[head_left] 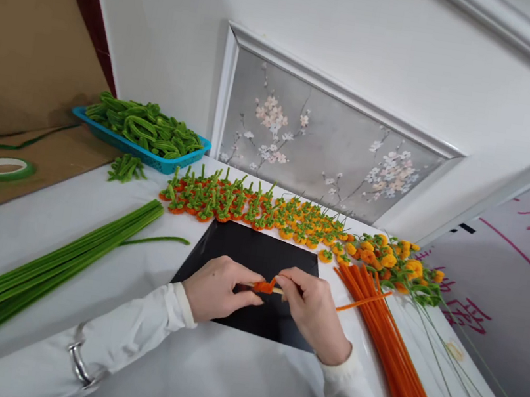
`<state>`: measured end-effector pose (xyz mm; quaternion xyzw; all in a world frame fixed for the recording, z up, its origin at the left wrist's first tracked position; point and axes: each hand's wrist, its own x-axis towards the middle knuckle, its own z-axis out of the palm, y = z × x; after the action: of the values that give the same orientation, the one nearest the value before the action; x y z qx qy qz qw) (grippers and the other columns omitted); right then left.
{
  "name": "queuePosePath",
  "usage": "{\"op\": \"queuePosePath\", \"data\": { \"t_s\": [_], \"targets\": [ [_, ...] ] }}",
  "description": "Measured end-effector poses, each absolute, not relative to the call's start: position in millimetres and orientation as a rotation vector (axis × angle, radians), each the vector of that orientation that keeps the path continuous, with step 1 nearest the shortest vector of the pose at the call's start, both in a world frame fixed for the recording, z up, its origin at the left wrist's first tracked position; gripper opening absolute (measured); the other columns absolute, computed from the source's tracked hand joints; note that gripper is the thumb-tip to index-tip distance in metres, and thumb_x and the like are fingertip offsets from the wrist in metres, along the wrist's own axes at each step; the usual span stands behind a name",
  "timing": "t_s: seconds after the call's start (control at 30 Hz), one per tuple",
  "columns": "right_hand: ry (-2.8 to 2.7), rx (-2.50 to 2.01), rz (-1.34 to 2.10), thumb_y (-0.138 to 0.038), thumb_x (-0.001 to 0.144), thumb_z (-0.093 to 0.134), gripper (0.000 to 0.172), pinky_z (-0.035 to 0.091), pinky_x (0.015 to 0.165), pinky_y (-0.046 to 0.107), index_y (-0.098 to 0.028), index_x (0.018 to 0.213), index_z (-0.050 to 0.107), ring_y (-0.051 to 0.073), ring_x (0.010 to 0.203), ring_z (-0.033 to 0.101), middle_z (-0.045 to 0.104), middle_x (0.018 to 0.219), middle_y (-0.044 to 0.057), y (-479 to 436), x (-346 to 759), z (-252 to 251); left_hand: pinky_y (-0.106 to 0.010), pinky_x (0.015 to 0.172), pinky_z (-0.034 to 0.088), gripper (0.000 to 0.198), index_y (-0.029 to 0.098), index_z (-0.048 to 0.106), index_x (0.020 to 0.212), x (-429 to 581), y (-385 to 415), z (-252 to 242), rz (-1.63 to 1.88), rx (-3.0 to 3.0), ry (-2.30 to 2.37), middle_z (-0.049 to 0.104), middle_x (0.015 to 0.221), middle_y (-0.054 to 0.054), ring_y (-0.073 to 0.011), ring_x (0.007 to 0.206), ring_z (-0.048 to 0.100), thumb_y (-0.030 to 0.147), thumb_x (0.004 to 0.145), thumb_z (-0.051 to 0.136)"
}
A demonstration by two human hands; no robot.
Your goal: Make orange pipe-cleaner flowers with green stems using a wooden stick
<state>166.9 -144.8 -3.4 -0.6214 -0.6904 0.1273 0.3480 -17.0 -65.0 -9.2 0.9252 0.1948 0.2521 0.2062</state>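
Observation:
Over a black mat, my left hand pinches a thin pale stick between thumb and fingers. An orange pipe cleaner is wound around the stick in a few turns. My right hand is closed with its fingertips on the pipe cleaner at the stick's right side. The far tail of this pipe cleaner is hard to follow behind the right hand. To the right lies a bundle of long orange pipe cleaners, with one strand sticking out sideways.
Rows of small orange and yellow pumpkin-like pieces with green tops stand behind the mat. Green pipe cleaners lie left. A blue basket holds green coils. Yellow flowers lie right; green tape sits far left.

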Motion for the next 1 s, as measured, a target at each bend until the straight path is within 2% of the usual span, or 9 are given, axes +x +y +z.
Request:
{"op": "queuePosePath", "data": {
  "t_s": [0.17, 0.27, 0.4, 0.6, 0.77, 0.9, 1.0],
  "targets": [
    [-1.856, -1.585, 0.308, -0.028, 0.092, 0.044, 0.024, 0.034, 0.053, 0.02, -0.02, 0.075, 0.06, 0.011, 0.054, 0.05, 0.056, 0.061, -0.002, -143.5, 161.9, -3.9, -0.021, 0.05, 0.027, 0.024, 0.017, 0.061, 0.068, -13.7, -66.7, -8.6, 0.488, 2.581, 0.574, 0.05, 0.054, 0.005, -0.0084, 0.049, 0.041, 0.033, 0.085, 0.053],
    [-1.894, -1.572, 0.299, -0.026, 0.092, 0.044, 0.024, 0.034, 0.054, 0.021, -0.02, 0.075, 0.06, 0.011, 0.055, 0.049, 0.056, 0.062, -0.001, -143.5, 158.0, -3.7, -0.021, 0.052, 0.028, 0.026, 0.016, 0.058, 0.063, -9.9, -67.9, -13.7, 0.494, 2.585, 0.593, 0.052, 0.056, 0.003, -0.0096, 0.051, 0.045, 0.027, 0.086, 0.052],
    [-1.912, -1.536, 0.37, -0.025, 0.09, 0.048, 0.02, 0.034, 0.055, 0.021, -0.019, 0.077, 0.062, 0.01, 0.056, 0.049, 0.058, 0.065, -0.001, -143.7, 163.1, 0.9, -0.021, 0.054, 0.03, 0.022, 0.016, 0.059, 0.065, -10.4, -66.6, -14.7, 0.494, 2.571, 0.582, 0.056, 0.059, 0.002, -0.0108, 0.055, 0.049, 0.021, 0.085, 0.052],
    [-1.828, -1.483, 0.746, -0.027, 0.085, 0.055, 0.014, 0.036, 0.053, 0.02, -0.019, 0.08, 0.066, 0.01, 0.059, 0.048, 0.06, 0.068, -0.002, -141.7, 184.7, -0.9, -0.019, 0.054, 0.032, 0.008, 0.018, 0.062, 0.082, -13.8, -70.1, -3.8, 0.429, 2.468, 0.495, 0.059, 0.064, 0.004, -0.0093, 0.053, 0.048, 0.02, 0.082, 0.055],
    [-1.687, -1.389, 1.076, -0.04, 0.083, 0.057, 0.026, 0.037, 0.05, 0.019, -0.015, 0.082, 0.066, 0.009, 0.055, 0.047, 0.056, 0.065, -0.001, -135.3, 195.1, -12.8, -0.018, 0.055, 0.032, 0.007, 0.018, 0.057, 0.088, -13.5, -74.0, -0.7, 0.451, 2.378, 0.465, 0.061, 0.067, 0.004, -0.0091, 0.055, 0.049, 0.018, 0.083, 0.053],
    [-1.791, -1.371, 1.059, -0.041, 0.087, 0.05, 0.032, 0.039, 0.05, 0.019, -0.015, 0.078, 0.065, 0.009, 0.054, 0.049, 0.057, 0.064, 0.0, -131.7, 187.9, -20.1, -0.019, 0.056, 0.034, 0.013, 0.019, 0.053, 0.098, -15.1, -71.3, -2.0, 0.518, 2.298, 0.482, 0.067, 0.074, 0.003, -0.0095, 0.058, 0.052, 0.018, 0.085, 0.049],
    [-1.933, -1.429, 0.845, -0.034, 0.09, 0.045, 0.029, 0.039, 0.052, 0.019, -0.016, 0.074, 0.062, 0.009, 0.054, 0.051, 0.059, 0.065, 0.0, -133.8, 176.1, -21.5, -0.019, 0.055, 0.035, 0.018, 0.019, 0.052, 0.103, -16.7, -68.2, -2.0, 0.595, 2.287, 0.535, 0.067, 0.073, 0.003, -0.0092, 0.055, 0.051, 0.018, 0.086, 0.048]
  ]
}}
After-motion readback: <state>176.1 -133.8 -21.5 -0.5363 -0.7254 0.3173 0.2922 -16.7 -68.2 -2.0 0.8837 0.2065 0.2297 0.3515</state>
